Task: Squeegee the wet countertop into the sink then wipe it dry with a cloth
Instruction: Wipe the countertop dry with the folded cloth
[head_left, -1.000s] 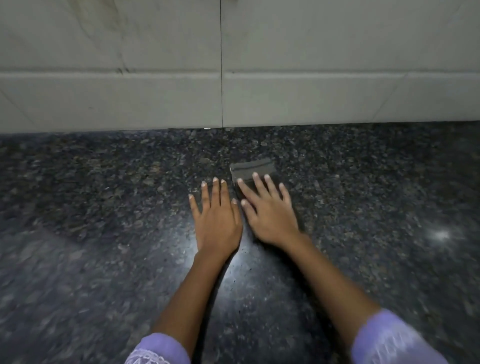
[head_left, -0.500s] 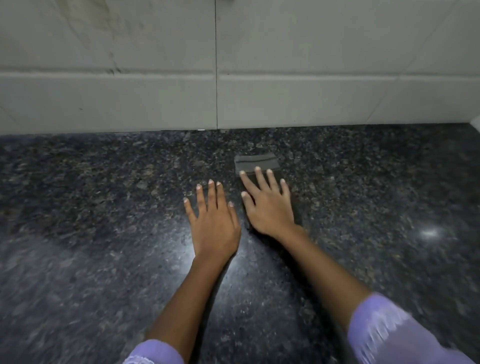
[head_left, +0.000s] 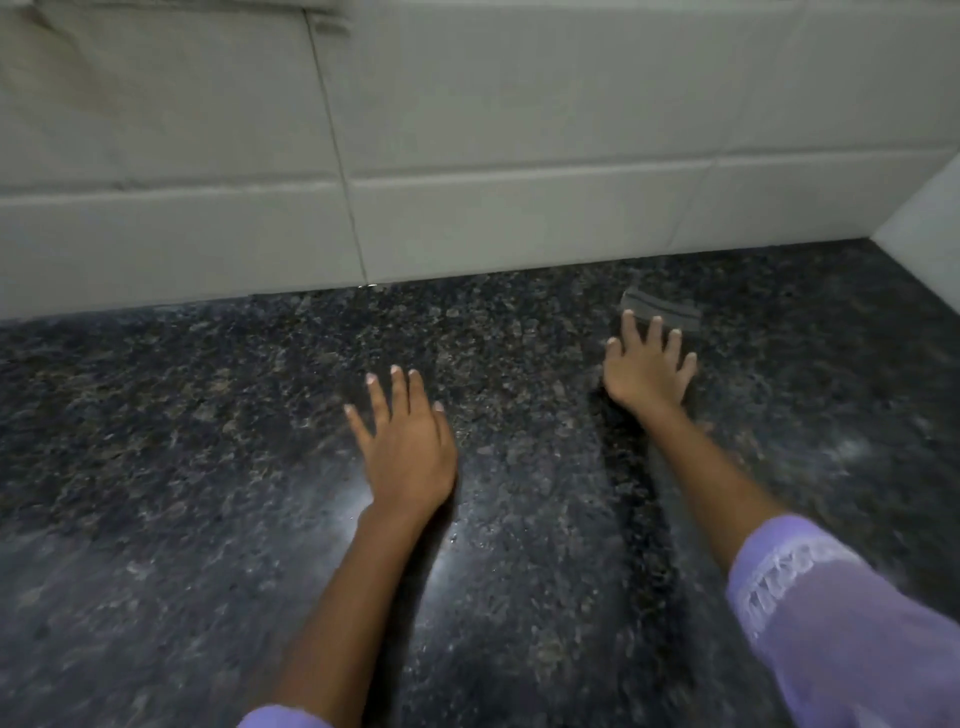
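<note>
A dark speckled granite countertop (head_left: 208, 467) fills the lower view. My right hand (head_left: 647, 369) lies flat with spread fingers on a folded grey cloth (head_left: 662, 309), pressing it to the counter at the far right; only the cloth's far edge shows beyond the fingertips. My left hand (head_left: 408, 447) rests flat on the bare counter near the middle, fingers straight and spread, well apart from the cloth. No squeegee and no sink are in view.
A white tiled backsplash (head_left: 467, 156) runs along the far edge of the counter. A white side wall (head_left: 930, 244) closes the corner at the far right, just beyond the cloth. Lilac sleeves cover both forearms near the bottom.
My right hand has slid the cloth away to the right toward the corner. My left hand has stayed flat on the counter, so the two hands are now far apart.
</note>
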